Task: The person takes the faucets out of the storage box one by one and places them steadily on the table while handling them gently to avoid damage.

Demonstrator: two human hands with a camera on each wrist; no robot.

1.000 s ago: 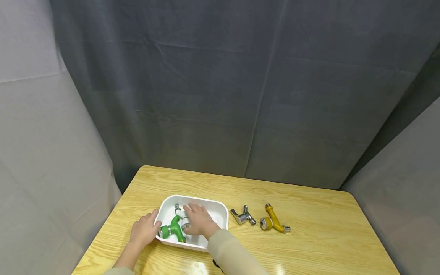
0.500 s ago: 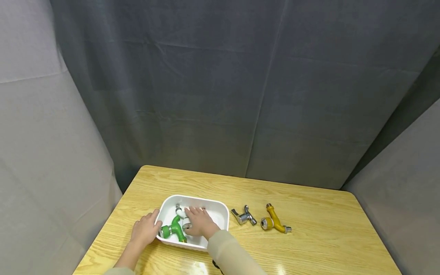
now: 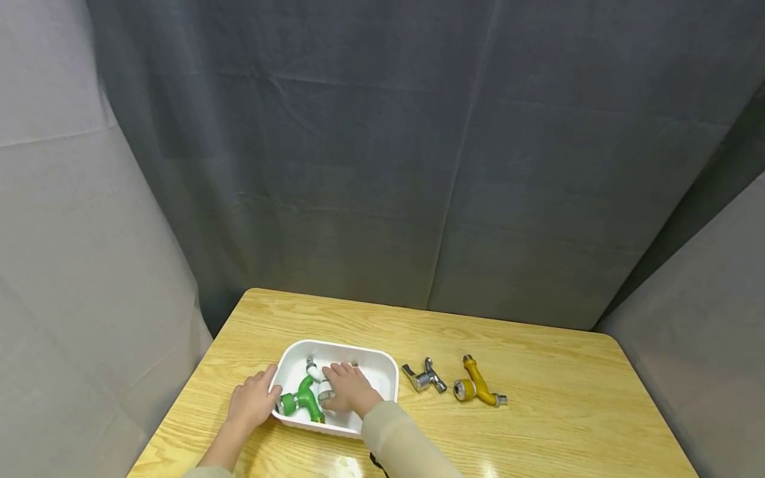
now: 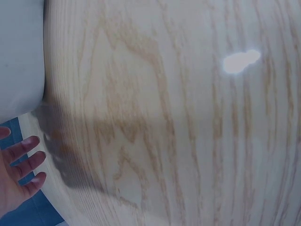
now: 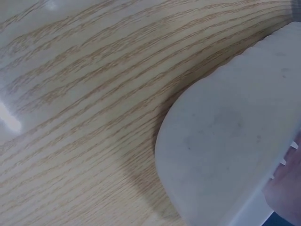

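Note:
In the head view my left hand [image 3: 252, 399] lies at the left end of a white plastic tray [image 3: 373, 356], with its thumb at the rim. In the left wrist view its loosely spread fingers [image 4: 29, 164] are beside the tray's outer wall. My right hand [image 3: 349, 390] reaches into the tray and holds a white tap [image 3: 317, 374], covering much of it. That tap's metal-capped knob shows by the thumb. Left of it in the tray lies a green tap [image 3: 305, 398]. The right wrist view mostly shows the tray's outside, with part of the hand at the right edge.
A chrome tap [image 3: 424, 378] and a yellow tap [image 3: 476, 383] lie on the wooden table [image 3: 568, 398] right of the tray. Grey curtains [image 3: 382, 166] hang behind the table and at both sides. A black strap [image 3: 376, 461] shows by the right sleeve.
The right hand has shifted very slightly within the tray, and a small brassy tip now shows beyond its fingers. The left hand and the other taps look the same.

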